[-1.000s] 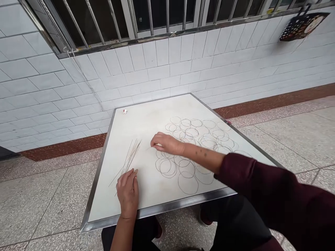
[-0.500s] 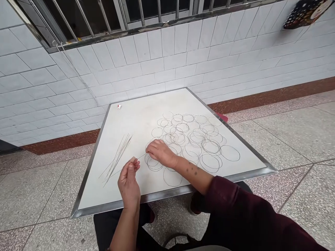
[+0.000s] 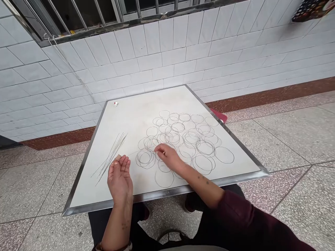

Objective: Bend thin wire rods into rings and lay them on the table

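Note:
A thin straight wire (image 3: 140, 152) stretches between my two hands just above the table. My left hand (image 3: 120, 176) is turned palm up, its thumb and forefinger pinched on one end of the wire while the other fingers curl loosely. The far end sits in the closed fingertips of my right hand (image 3: 169, 157), which hovers over several wire rings (image 3: 164, 177). These thin rings overlap one another across the middle and right of the table. Left of my left hand lies a loose bundle of straight wires (image 3: 112, 153).
The white table (image 3: 125, 122) has a metal edge strip (image 3: 167, 192). A small white and red object (image 3: 116, 104) rests at its far left corner. Behind stands a tiled wall (image 3: 146, 66) with a barred window (image 3: 104, 14). Something red (image 3: 219, 115) shows beyond the table's right edge.
My right hand has moved right, away from my left hand, so more of the wire shows between them. My left hand has rolled palm up and its outer fingers have loosened.

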